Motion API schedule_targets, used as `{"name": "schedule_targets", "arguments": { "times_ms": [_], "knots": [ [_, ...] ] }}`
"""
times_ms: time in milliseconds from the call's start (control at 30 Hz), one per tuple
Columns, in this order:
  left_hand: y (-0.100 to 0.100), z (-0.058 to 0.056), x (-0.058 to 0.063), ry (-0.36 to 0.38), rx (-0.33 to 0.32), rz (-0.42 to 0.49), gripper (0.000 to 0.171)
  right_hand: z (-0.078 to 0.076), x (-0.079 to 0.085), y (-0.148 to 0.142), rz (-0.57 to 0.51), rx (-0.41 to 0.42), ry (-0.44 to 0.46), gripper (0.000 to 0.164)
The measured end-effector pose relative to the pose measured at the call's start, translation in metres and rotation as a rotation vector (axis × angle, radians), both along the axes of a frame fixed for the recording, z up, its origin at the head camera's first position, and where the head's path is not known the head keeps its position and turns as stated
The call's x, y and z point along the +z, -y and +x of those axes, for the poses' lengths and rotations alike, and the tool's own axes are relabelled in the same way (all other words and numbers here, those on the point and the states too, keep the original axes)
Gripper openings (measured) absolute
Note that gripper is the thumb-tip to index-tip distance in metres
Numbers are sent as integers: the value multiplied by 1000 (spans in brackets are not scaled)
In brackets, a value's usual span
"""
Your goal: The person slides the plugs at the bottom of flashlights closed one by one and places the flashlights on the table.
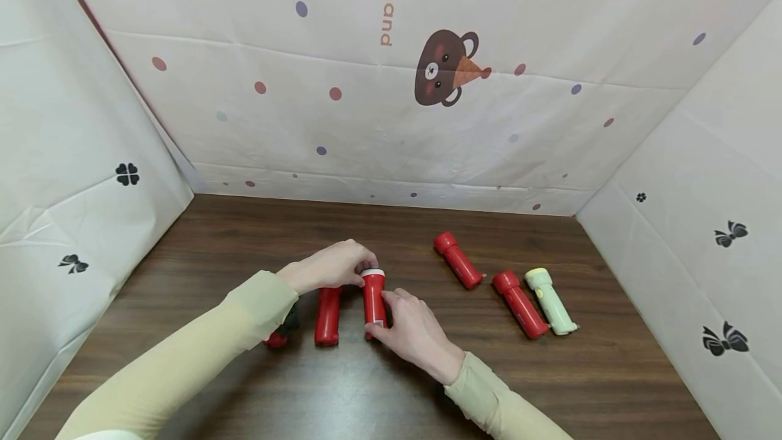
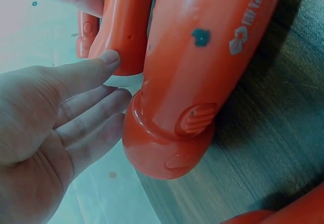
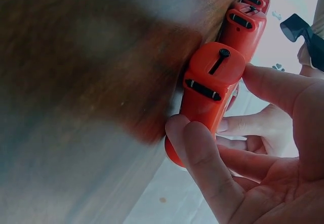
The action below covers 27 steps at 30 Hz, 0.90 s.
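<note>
A red flashlight (image 1: 375,301) with a white rim at its far end lies between my two hands on the table. My left hand (image 1: 336,265) pinches it at the rimmed head end, thumb on the near side. My right hand (image 1: 415,328) grips the tail end, with thumb and fingers on opposite sides in the right wrist view; the flashlight's tail (image 3: 215,77) shows a dark slot there. Just left of it lies a second red flashlight (image 1: 327,318), its head hidden under my left hand in the head view. That flashlight (image 2: 197,82) looms close in the left wrist view.
Partly hidden by my left sleeve is a red and black object (image 1: 276,339). On the right lie two red flashlights, one farther back (image 1: 459,261) and one nearer (image 1: 520,305), beside a pale green flashlight (image 1: 552,302). White printed sheets (image 1: 366,127) wall the wooden table (image 1: 244,223).
</note>
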State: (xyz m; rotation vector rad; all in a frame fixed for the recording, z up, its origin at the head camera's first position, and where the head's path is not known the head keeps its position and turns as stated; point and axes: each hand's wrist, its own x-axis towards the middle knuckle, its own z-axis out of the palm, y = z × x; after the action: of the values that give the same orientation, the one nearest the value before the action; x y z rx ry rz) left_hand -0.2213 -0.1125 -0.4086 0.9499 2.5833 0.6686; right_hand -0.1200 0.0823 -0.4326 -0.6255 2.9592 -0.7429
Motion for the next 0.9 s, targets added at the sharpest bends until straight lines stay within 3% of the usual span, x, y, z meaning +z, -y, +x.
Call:
{"name": "schedule_targets", "arguments": {
  "times_ms": [333,633,900],
  "knots": [
    [2,3,1,-45,19,-7,38,-1,3,-4,-12,1,-8,29],
    [3,12,8,-100,53,-18,47,-6,9,-19,-3,-50,-33,50],
    [0,22,10,-153,119,-1,49,-17,12,-37,15,-98,-129,52]
  ]
}}
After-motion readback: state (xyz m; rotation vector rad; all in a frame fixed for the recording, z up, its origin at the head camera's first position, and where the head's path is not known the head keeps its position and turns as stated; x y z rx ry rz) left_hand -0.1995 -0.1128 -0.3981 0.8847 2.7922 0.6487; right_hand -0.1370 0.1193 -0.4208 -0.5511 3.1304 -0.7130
